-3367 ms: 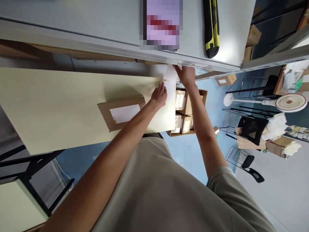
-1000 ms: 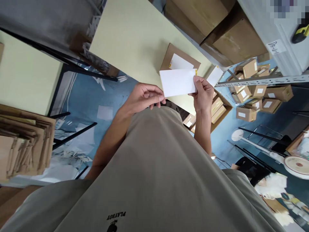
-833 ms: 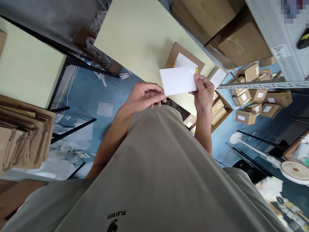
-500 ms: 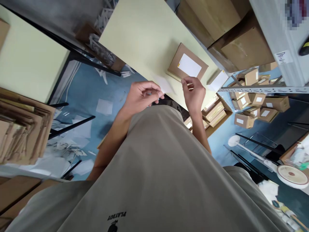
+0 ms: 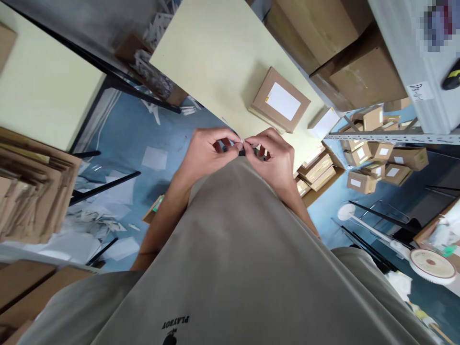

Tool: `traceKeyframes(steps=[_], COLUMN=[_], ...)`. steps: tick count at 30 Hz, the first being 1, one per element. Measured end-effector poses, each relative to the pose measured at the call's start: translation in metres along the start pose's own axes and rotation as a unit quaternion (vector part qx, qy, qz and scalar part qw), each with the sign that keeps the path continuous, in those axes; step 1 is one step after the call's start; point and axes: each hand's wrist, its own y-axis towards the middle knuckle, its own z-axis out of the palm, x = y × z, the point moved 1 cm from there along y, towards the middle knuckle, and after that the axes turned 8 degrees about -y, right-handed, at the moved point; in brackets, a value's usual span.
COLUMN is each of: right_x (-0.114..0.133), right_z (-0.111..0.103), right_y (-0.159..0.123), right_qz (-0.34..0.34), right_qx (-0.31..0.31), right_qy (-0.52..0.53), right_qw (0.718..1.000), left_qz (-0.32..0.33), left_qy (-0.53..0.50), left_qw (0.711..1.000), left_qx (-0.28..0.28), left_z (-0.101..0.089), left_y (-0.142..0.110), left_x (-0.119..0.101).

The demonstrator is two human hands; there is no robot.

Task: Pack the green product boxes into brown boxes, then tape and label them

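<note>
My left hand [image 5: 204, 151] and my right hand [image 5: 276, 155] meet fingertip to fingertip just above my shirt, at the near edge of the pale table [image 5: 215, 52]. Between them they pinch a thin white label sheet [image 5: 233, 131], which shows almost edge-on and is mostly hidden by the fingers. Beyond the hands a small cardboard box [image 5: 280, 99] with a white label on top lies on the table. Another white label sheet [image 5: 323, 122] rests at the table's right end.
A grey metal shelf [image 5: 402, 136] at the right holds several small labelled boxes [image 5: 373, 143]. Large cartons [image 5: 345, 57] stand behind the table. White paper scraps [image 5: 118, 191] litter the blue floor. Flattened cardboard [image 5: 32, 191] is stacked at the left. A fan [image 5: 431, 263] lies at lower right.
I took the label sheet from the table's end and held it up flat. My right hand has since come down to my left, and the sheet has turned edge-on between the fingertips.
</note>
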Motion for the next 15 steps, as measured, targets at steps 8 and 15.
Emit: traceKeyframes(steps=[8,15], right_x=[-0.025,-0.058], right_z=[-0.001,-0.016], right_y=[0.013,0.018], right_qz=[0.067,0.235], right_qx=[-0.029,-0.180], right_qy=[0.077,0.185], right_qw=[0.994,0.937], left_qz=[-0.031,-0.136], left_qy=[0.067,0.140], left_qw=[0.997,0.976], left_qx=[-0.017,-0.097], left_z=[-0.017,-0.094], left_y=[0.029,0.083], left_x=[0.038,0.100])
